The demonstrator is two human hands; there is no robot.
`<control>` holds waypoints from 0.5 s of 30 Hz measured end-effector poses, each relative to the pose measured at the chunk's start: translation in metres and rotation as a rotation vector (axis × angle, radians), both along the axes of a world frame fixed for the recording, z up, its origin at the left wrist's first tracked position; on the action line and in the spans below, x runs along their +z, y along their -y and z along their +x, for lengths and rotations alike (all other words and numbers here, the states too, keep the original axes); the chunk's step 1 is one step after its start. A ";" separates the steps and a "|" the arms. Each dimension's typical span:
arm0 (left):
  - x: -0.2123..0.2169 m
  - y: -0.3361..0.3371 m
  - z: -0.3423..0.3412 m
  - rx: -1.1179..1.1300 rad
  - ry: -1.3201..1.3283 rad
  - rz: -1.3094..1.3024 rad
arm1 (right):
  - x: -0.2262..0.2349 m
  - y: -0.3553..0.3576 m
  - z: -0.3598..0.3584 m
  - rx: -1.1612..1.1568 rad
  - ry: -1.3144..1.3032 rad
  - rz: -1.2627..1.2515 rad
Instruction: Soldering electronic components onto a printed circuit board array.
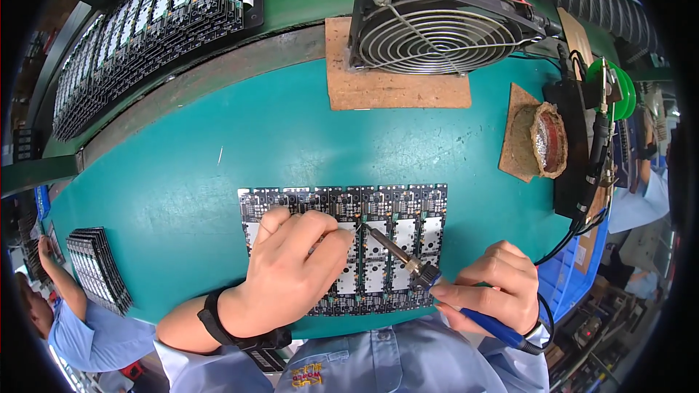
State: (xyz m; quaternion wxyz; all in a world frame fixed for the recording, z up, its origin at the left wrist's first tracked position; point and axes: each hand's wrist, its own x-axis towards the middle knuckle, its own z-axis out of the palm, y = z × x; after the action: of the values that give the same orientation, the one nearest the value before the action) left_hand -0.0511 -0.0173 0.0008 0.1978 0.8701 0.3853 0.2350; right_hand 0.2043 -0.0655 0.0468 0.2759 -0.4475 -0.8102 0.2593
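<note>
A worker solders at a green bench (182, 196), the panel of circuit boards (408, 207) lying flat under both hands so its joints face up. The left hand (295, 276) rests on the panel, fingers curled together, apparently pinching thin solder wire toward the joint, though the wire itself is too fine to make out. The right hand (495, 291), just right of the panel, is closed around the blue handle of a soldering iron (408, 260), held like a pen with its tip angled to the left hand's fingertips. Beyond the hands, a fan (437, 22) faces the work, likely drawing off fumes; a tip-cleaning sponge holder (546, 138) sits beyond the right hand.
</note>
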 end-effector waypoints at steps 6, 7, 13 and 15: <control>0.003 -0.001 0.000 -0.012 0.008 -0.010 | -0.002 0.001 0.004 -0.028 -0.010 -0.063; 0.003 -0.001 0.000 -0.014 0.008 -0.011 | -0.003 0.001 0.004 -0.030 -0.010 -0.062; 0.003 0.001 0.003 0.031 0.026 -0.016 | -0.006 0.001 0.004 -0.050 -0.038 -0.064; 0.003 0.001 0.003 0.025 0.032 -0.018 | -0.005 0.001 0.004 -0.052 -0.039 -0.065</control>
State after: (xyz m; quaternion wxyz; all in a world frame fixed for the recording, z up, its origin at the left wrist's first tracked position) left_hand -0.0485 -0.0182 0.0043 0.2088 0.8597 0.3948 0.2480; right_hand 0.2086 -0.0664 0.0420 0.2835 -0.4720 -0.7839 0.2870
